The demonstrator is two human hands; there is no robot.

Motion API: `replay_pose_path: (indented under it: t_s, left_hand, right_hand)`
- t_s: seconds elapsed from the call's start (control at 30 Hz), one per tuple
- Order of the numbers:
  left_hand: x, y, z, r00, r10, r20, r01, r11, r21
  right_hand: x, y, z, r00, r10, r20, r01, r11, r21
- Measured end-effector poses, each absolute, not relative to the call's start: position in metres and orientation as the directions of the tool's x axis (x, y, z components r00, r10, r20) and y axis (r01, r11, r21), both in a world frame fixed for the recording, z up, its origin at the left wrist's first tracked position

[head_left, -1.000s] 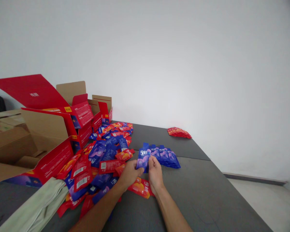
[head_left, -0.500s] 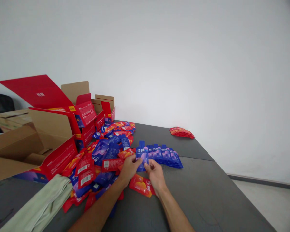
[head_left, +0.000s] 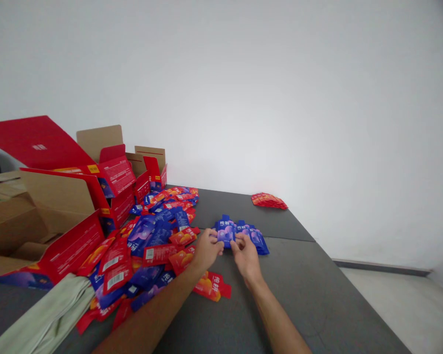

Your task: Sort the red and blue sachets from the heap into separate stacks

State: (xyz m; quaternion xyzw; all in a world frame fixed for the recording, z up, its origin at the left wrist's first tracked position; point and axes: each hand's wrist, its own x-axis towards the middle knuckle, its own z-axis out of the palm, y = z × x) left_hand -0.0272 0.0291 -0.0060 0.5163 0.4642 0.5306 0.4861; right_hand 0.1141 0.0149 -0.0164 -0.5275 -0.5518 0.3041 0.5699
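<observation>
Grips blue pouch [head_left: 226,233] low with fingers of left hand [head_left: 207,250] and right hand [head_left: 246,258] — beside fanned blue stack [head_left: 257,240] at three o'clock, near mixed pile [head_left: 153,248] at nine.

A single camera, worn on the person's head, looks forward and down along the flat, dark grey counter [head_left: 299,290] toward the plain white wall [head_left: 280,98], which fills most of the upper half. The bare left hand [head_left: 206,250] and bare right hand [head_left: 246,258] are near, below the view's centre.
</observation>
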Motion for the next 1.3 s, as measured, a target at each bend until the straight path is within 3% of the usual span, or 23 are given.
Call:
replay_pose_path:
  t_s: [0.17, 0.3, 0.4, 0.5, 0.77, 1.03, 1.2, 1.3]
  left_hand:
    - [0.013, 0.053, -0.008, 0.045, 0.993, 0.109, 0.013, -0.110, 0.994]
    - [0.029, 0.062, -0.013, 0.084, 0.988, 0.128, 0.108, -0.137, 0.985]
    - [0.033, 0.065, -0.015, 0.075, 0.982, 0.174, 0.213, -0.186, 0.959]
    - [0.035, 0.068, -0.017, 0.090, 0.978, 0.187, 0.287, -0.205, 0.936]
    - [0.036, 0.074, -0.018, 0.071, 0.977, 0.200, 0.600, -0.202, 0.774]
    - [0.034, 0.062, -0.015, 0.071, 0.986, 0.154, 0.775, -0.152, 0.613]
    - [0.034, 0.048, -0.013, -0.007, 0.971, 0.238, 0.874, -0.110, 0.474]
    - [0.033, 0.046, -0.018, 0.026, 0.986, 0.166, 0.894, -0.097, 0.438]
  right_hand:
    - [0.152, 0.028, -0.018, 0.161, 0.918, 0.362, 0.518, 0.233, -0.823]
    - [0.166, 0.031, -0.021, 0.058, 0.882, 0.468, 0.748, 0.272, -0.606]
    - [0.173, 0.034, -0.029, -0.061, 0.847, 0.528, 0.828, 0.338, -0.447]
    - [0.177, 0.038, -0.037, -0.067, 0.836, 0.544, 0.883, 0.304, -0.358]
    - [0.172, 0.037, -0.037, -0.007, 0.874, 0.487, 0.947, 0.163, -0.278]
    - [0.169, 0.029, -0.030, 0.010, 0.888, 0.460, 0.971, 0.100, -0.215]
    - [0.175, 0.019, -0.025, 0.067, 0.885, 0.460, 0.979, 0.032, -0.203]
    - [0.186, 0.016, -0.031, 0.085, 0.891, 0.447, 0.980, 0.006, -0.199]
